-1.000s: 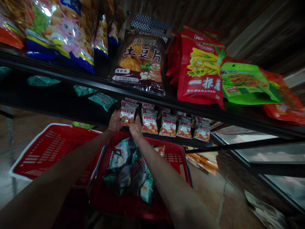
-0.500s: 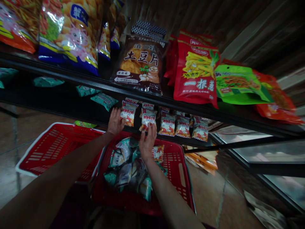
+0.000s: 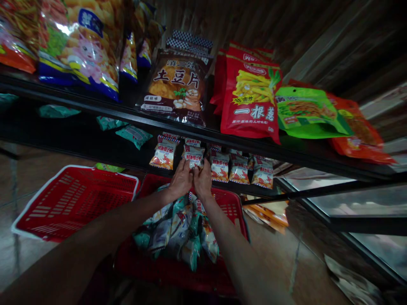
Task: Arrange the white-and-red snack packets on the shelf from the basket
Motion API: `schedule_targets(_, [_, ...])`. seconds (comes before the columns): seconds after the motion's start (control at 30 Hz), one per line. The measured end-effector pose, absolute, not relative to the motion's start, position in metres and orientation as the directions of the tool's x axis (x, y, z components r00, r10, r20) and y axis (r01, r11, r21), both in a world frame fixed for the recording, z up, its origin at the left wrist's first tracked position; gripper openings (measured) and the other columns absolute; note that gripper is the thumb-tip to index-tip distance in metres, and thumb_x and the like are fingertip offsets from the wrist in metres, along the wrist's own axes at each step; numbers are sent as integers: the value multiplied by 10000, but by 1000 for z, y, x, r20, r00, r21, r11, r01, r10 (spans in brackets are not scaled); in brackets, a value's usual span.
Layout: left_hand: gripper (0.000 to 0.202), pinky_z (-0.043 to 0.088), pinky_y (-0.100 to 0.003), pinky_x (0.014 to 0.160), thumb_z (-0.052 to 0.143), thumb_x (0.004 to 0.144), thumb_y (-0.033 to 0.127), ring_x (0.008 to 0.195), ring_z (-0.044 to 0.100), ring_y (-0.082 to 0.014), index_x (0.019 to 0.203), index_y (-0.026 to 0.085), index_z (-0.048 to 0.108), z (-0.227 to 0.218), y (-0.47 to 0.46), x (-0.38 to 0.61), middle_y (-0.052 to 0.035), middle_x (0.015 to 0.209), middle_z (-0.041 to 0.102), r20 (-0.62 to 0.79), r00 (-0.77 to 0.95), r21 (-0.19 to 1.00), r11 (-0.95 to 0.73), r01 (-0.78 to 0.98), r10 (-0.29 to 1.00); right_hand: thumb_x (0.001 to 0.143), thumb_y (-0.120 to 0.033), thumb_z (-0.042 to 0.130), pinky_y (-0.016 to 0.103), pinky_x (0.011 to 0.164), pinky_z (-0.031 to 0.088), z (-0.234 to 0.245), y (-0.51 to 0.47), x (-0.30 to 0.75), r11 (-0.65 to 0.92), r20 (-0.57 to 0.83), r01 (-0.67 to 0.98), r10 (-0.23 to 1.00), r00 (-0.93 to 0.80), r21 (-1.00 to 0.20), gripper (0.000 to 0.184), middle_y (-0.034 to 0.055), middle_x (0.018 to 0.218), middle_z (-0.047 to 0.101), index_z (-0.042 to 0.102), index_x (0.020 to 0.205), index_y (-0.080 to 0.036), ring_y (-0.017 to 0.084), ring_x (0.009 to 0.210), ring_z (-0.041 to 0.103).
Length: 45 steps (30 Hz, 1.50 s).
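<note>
My left hand (image 3: 182, 180) and my right hand (image 3: 202, 178) are side by side at the lower shelf. Their fingertips close on the lower left and right edges of a small white-and-orange snack bag (image 3: 193, 155), which leans upright in the front row. A similar bag (image 3: 163, 153) stands just left of it, and several more, such as this bag (image 3: 219, 166), stand to the right. Below my wrists, a red shopping basket (image 3: 235, 207) holds a heap of teal-and-white snack bags (image 3: 160, 233) and some white-and-orange ones (image 3: 209, 242). My forearms hide part of the basket.
A second red basket (image 3: 79, 186) with a white rim stands at the left. Overhead, the upper shelf's edge (image 3: 127, 113) carries large bags, including a brown potato chip bag (image 3: 178, 87) and a red bag (image 3: 252, 99). Teal bags (image 3: 134, 134) lie further left on the lower shelf.
My left hand has moved right, from the leftmost white-and-orange bag to the second one, and now meets my right hand there. The view has shifted slightly right.
</note>
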<state>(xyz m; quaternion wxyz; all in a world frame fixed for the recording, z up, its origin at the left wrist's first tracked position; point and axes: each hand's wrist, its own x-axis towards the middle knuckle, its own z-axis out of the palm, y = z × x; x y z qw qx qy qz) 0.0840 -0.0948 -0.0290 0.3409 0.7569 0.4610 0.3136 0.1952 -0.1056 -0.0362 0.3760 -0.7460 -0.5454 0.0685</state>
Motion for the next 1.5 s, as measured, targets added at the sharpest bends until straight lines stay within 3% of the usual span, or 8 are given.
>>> schedule_targets(0.2, [560,259,-440,1172,344,860,144,1432,241,-253,1405,14,333,-40,-87,81,-228,1498,326,136,396,825,-324,462,908,850,-314,405,453,1064,362,-38,-98,193,-97,313,736,862,400,-670,574,198,1328,517,395,1371,-73,263,1241,476])
schedule_targets(0.4, [570,244,-444,1180,345,835,103,1424,261,-262,1386,-42,339,-36,-81,80,-258,1487,327,149,396,824,-335,458,906,839,-297,430,437,1067,355,-41,-93,186,-75,316,686,848,426,-724,552,203,1318,523,432,1343,-71,256,1234,473])
schedule_targets(0.53, [549,267,-448,1172,351,833,99,1418,281,-251,1374,17,385,-38,-82,79,-228,1490,339,183,400,835,-357,418,898,832,-254,427,457,1057,360,-43,-95,184,-64,330,671,833,443,-739,539,207,1317,513,433,1342,-78,263,1241,453])
schedule_targets(0.73, [580,275,-449,1171,360,818,82,1415,292,-237,1398,89,376,-47,-86,77,-169,1495,357,253,392,842,-401,361,884,839,-204,405,444,1034,386,-43,-97,183,-47,368,705,828,424,-708,495,182,1321,495,457,1324,-120,244,1248,431])
schedule_targets(1.23, [574,281,-451,1163,379,813,86,1421,274,-257,1384,27,386,-52,-82,76,-225,1509,306,198,415,833,-376,407,888,837,-173,407,420,1062,369,-48,-97,185,-65,349,735,849,396,-675,464,166,1312,492,498,1289,-123,228,1263,413])
schedule_targets(1.5, [588,298,-449,1159,409,788,78,1405,310,-260,1375,52,413,-52,-83,74,-204,1496,342,207,412,832,-382,403,887,827,-144,399,420,1056,377,-49,-100,189,-85,317,733,863,393,-675,484,172,1323,491,502,1300,-121,232,1267,416])
